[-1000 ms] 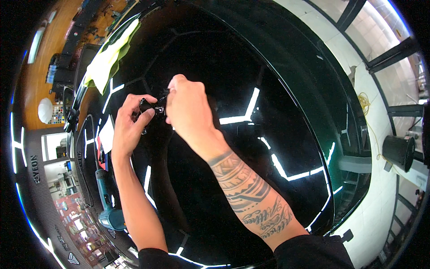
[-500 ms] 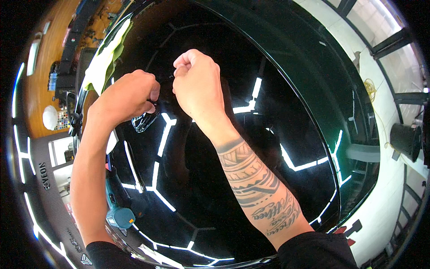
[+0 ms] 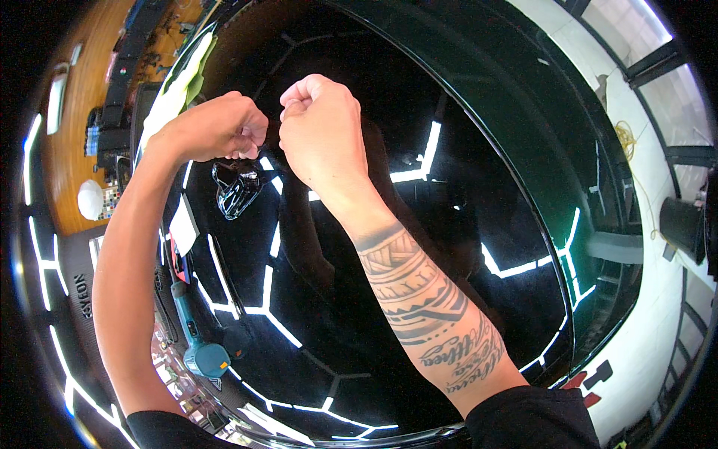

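Both my hands hover over a glossy black, curved panel (image 3: 351,314) that looks like part of a car. My left hand (image 3: 224,129) is closed, its fingers curled and bent down. My right hand (image 3: 323,131) makes a closed fist a little to the right, back of the hand up. Whatever either holds, if anything, is hidden. Just below my left hand lies a shiny, crumpled dark shape (image 3: 238,193); I cannot make out whether it is clear film or a reflection. Bright angular light lines reflect across the panel.
A pale yellow-green cloth (image 3: 178,88) drapes at the upper left edge. Beside my left forearm is a teal handheld power tool (image 3: 203,359). A dark green glossy panel (image 3: 591,224) curves along the right. Beyond it stand a black bin (image 3: 679,228) and a yellow coiled cord (image 3: 624,142).
My left hand has risen slightly and turned, showing more of its curled fingers and uncovering more of the crumpled shape. My right hand has shifted a little up and left.
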Motion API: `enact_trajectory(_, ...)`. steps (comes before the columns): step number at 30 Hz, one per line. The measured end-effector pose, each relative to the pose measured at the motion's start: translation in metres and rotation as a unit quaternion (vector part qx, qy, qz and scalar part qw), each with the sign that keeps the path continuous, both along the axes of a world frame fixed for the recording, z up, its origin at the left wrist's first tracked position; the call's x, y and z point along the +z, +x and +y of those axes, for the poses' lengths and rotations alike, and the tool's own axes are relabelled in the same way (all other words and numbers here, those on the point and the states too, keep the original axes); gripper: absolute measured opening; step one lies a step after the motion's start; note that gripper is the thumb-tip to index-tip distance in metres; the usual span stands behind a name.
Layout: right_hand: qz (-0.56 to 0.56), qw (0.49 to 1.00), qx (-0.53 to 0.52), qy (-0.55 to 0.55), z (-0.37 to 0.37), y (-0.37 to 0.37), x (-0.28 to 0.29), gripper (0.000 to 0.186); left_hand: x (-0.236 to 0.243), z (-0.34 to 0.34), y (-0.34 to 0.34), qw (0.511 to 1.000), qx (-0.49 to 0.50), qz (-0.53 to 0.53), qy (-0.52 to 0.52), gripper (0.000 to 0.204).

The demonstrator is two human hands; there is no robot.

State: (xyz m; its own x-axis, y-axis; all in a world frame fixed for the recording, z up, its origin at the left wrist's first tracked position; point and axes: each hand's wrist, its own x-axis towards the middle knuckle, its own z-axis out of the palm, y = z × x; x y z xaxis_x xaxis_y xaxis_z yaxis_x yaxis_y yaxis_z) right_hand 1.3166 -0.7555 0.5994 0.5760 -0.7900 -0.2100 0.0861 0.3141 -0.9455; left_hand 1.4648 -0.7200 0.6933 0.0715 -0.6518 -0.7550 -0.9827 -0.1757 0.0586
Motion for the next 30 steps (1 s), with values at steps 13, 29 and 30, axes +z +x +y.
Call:
enact_trajectory(13,-0.009,0.999,-0.045,0.017,-0.011,-0.009,0.004,0.010,0.063,0.026,-0.050,0.917,0.258,0.172,-0.250,0.018)
enact_trajectory(29,0.123,0.932,0.078,-0.333,0.010,-0.006,-0.001,0.014,-0.054,0.147,-0.063,0.731,0.382,-0.036,-0.564,0.024)
enact_trajectory(30,0.099,0.930,0.085,-0.342,0.010,-0.004,0.001,0.014,-0.054,0.149,-0.063,0.718,0.386,-0.036,-0.578,0.025)
